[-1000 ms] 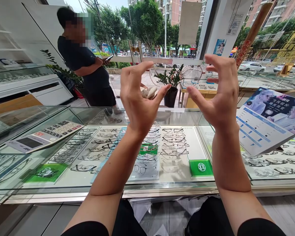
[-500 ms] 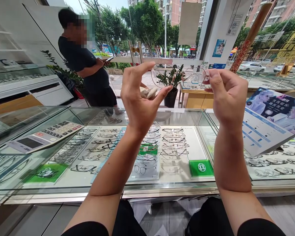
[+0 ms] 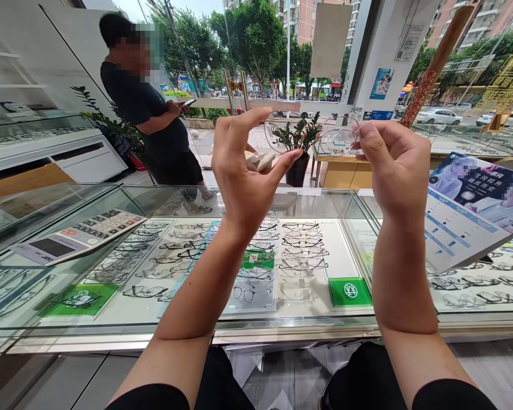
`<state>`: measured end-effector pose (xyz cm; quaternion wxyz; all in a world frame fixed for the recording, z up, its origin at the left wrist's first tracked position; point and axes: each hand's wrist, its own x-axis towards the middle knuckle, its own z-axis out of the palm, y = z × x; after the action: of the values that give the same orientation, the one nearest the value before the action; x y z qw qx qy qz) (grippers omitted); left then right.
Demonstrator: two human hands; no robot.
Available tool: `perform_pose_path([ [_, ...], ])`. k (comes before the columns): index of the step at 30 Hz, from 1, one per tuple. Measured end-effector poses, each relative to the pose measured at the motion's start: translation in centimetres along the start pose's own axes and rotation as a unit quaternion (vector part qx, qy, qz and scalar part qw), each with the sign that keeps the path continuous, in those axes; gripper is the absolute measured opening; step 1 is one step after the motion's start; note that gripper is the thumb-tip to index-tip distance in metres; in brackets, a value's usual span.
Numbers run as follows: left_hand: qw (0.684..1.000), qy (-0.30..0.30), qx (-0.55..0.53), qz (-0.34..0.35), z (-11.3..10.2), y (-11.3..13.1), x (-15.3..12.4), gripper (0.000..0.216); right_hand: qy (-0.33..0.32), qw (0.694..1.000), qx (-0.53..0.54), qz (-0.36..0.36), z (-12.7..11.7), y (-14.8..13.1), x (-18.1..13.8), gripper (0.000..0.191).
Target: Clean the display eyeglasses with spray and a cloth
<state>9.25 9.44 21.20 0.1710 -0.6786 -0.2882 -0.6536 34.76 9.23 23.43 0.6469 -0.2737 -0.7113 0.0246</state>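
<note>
Both my hands are raised in front of me over a glass display counter (image 3: 111,199). Between them hangs a pair of thin, clear-lensed glasses (image 3: 312,134). My left hand (image 3: 243,171) pinches the glasses' left side between forefinger and thumb and keeps a pale folded cloth (image 3: 259,160) tucked in its fingers. My right hand (image 3: 399,171) is closed on the glasses' right end, fingers curled in.
A calculator (image 3: 77,236) lies on the counter's left. Rows of spectacle frames (image 3: 299,247) and green tags (image 3: 349,291) fill the case below. A leaflet stand (image 3: 470,210) is at right. A person in dark clothes (image 3: 154,114) stands behind, holding a phone. A potted plant (image 3: 298,145) stands beyond.
My right hand, spread open a second ago, has closed its fingers on the right end of the glasses. My left hand has hardly moved.
</note>
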Motion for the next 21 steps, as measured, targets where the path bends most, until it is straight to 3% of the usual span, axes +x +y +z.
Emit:
perform_pose_path([
  [6, 0.999, 0.028, -0.031, -0.02, 0.0, 1.0, 0.2, 0.055, 0.003, 0.997, 0.06, 0.038, -0.1, -0.6, -0.1, 0.039],
  [11, 0.994, 0.015, -0.092, -0.057, 0.1, 0.8, 0.0, 0.059, 0.007, 0.99, 0.12, 0.073, 0.1, -1.0, 0.0, 0.035],
  [17, 0.995, 0.026, -0.089, -0.045, 0.3, 1.0, 0.1, 0.057, -0.001, 0.983, 0.163, 0.084, 0.0, -0.7, 0.3, 0.027],
  [21, 0.996, 0.052, -0.069, -0.03, 0.5, 1.3, 0.3, 0.054, -0.031, 0.976, 0.191, 0.097, -0.1, -0.6, 0.4, 0.032],
])
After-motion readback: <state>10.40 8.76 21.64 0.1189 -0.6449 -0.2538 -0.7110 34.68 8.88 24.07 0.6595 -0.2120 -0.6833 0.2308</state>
